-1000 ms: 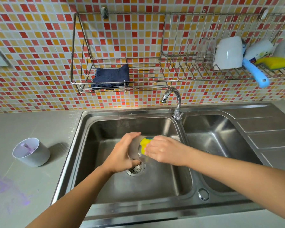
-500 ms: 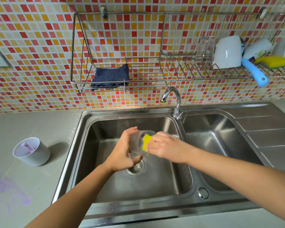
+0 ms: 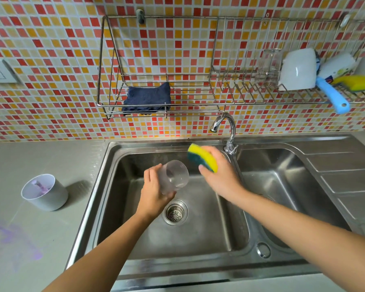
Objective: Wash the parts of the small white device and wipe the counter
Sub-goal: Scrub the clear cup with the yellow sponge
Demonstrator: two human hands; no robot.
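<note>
Clear cup (image 3: pixel 173 177), which I judge to be one of the device's parts, is held over the left basin of the sink (image 3: pixel 198 245), above and just left of the drain strainer (image 3: pixel 176 212). That placement probably lets any drips fall into the basin instead of onto the counter (image 3: pixel 51 157). The left hand (image 3: pixel 153 194) is clamped on it, fingers and thumb curled round the closed end. The cup lies tipped with its open mouth turned up and to the right, which leaves the inside exposed to the other hand. The left forearm reaches in from the lower left with the wrist fairly straight. The right hand (image 3: pixel 223 178) grips a yellow and green sponge (image 3: pixel 201 158) between thumb and fingers. It is raised beside the cup's mouth but clear of it, close to the base of the tap (image 3: pixel 226 127), and its forearm runs in diagonally from the lower right. No stream shows from the spout. The white container (image 3: pixel 44 196) stands upright on the counter left of the sink with purple residue inside, so it seems not yet washed. A purple smear (image 3: pixel 15 239) marks the counter nearer the camera. A dark blue cloth (image 3: pixel 147 99) lies in the wire rack (image 3: pixel 101 60) on the tiled wall, within reach for the wiping.
</note>
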